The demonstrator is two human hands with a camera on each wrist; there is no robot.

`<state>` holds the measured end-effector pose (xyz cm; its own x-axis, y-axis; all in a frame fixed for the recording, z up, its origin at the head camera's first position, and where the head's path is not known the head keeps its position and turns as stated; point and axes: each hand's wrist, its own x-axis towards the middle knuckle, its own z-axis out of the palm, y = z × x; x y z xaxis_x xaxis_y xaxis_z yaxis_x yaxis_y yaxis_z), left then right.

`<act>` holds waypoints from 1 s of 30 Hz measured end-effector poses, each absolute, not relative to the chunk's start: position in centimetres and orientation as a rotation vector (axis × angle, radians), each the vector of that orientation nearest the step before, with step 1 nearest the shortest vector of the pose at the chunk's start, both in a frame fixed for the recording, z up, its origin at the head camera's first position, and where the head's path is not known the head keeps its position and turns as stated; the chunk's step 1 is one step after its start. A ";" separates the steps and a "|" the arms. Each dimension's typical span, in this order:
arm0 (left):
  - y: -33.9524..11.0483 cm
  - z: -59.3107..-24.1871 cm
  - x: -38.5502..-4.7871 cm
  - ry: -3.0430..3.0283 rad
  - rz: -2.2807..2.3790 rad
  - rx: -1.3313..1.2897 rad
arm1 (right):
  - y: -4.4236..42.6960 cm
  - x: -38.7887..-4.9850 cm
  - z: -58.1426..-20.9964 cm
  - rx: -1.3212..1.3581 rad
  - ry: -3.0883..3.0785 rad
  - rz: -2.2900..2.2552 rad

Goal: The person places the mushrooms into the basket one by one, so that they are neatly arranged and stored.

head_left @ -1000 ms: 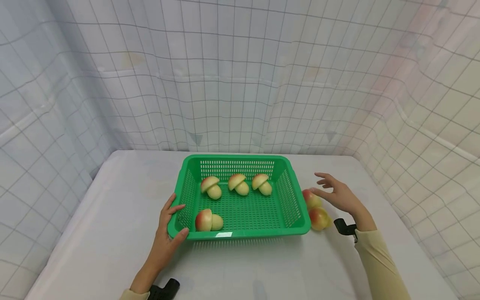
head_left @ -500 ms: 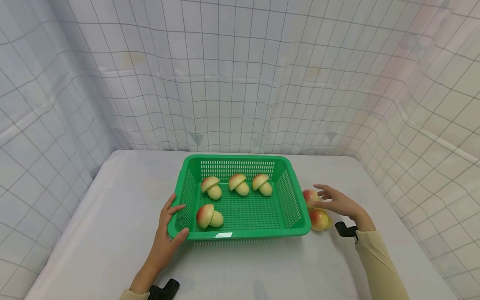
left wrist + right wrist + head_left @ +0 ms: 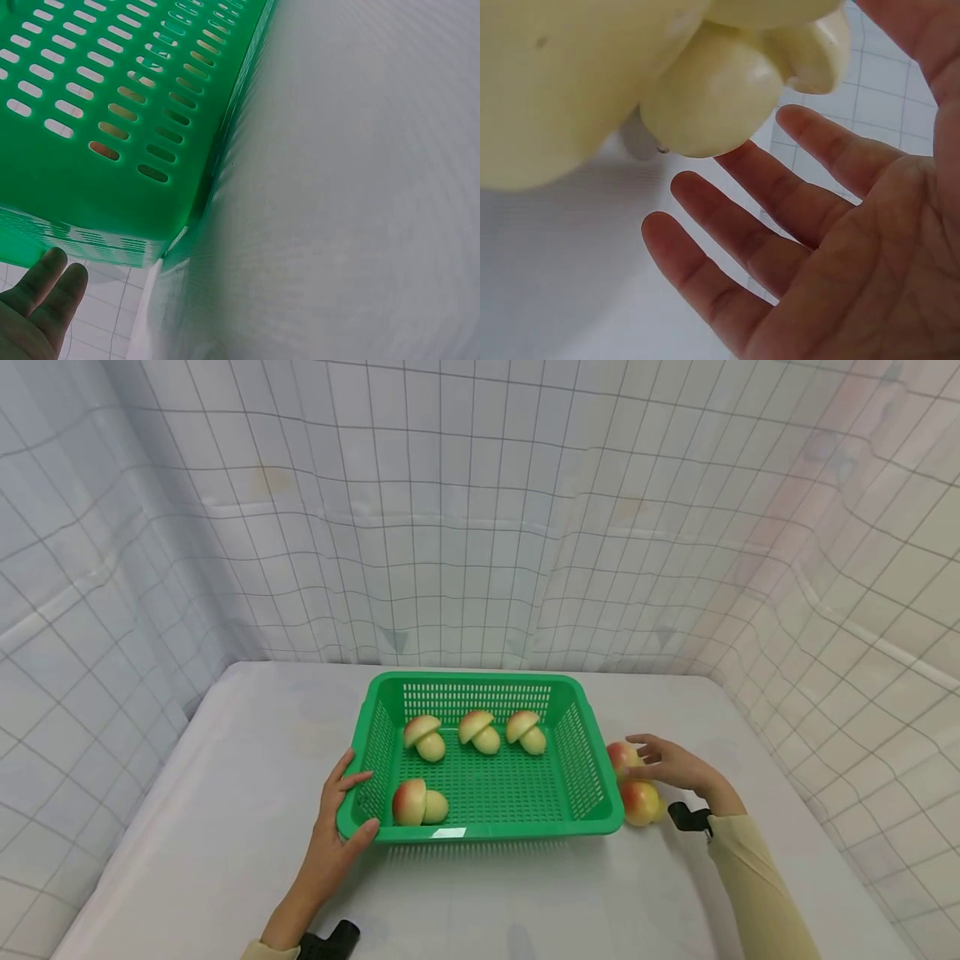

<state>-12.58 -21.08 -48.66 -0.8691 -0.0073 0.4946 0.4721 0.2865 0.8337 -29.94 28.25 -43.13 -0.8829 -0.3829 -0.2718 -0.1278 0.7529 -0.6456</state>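
A green slotted basket (image 3: 480, 835) stands on the white table, with several red-and-yellow toy mushrooms inside: three (image 3: 478, 732) along the back and one toy mushroom (image 3: 418, 802) near the front left. My left hand (image 3: 330, 831) holds its front left corner, thumb on the front rim and a finger over the left rim. Outside the right wall lie two more mushrooms, the farther one (image 3: 621, 755) and the nearer one (image 3: 641, 803). My right hand (image 3: 678, 771) is at the farther mushroom, thumb and fingers apart. In the right wrist view its fingers (image 3: 716, 229) spread beside pale yellow stems.
White table cloth (image 3: 225, 793) surrounds the basket. Gridded white curtains (image 3: 480, 527) hang behind and at both sides. A black wrist camera (image 3: 690, 817) sits on the right wrist and another black camera (image 3: 330, 941) on the left.
My right hand has lowered toward the farther mushroom outside the basket. The front left mushroom in the basket rocked and settled back. My left hand has stayed on the corner.
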 end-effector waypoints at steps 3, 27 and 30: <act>-21.0 -48.6 -12.5 -2.158 -1.617 -0.419 | 28.2 -30.1 -43.4 -0.363 2.560 -0.892; -21.1 -48.7 -12.6 -2.156 -1.604 -0.426 | 28.3 -30.5 -44.3 -0.334 2.596 -0.921; -21.1 -48.7 -12.6 -2.152 -1.603 -0.426 | 28.2 -30.6 -44.4 -0.333 2.611 -0.915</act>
<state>-12.64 -21.09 -48.69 -0.8641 -0.0055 0.5033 0.4806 0.2880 0.8283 -30.56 28.25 -44.40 -0.9099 -0.3310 -0.2501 -0.1026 0.7636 -0.6375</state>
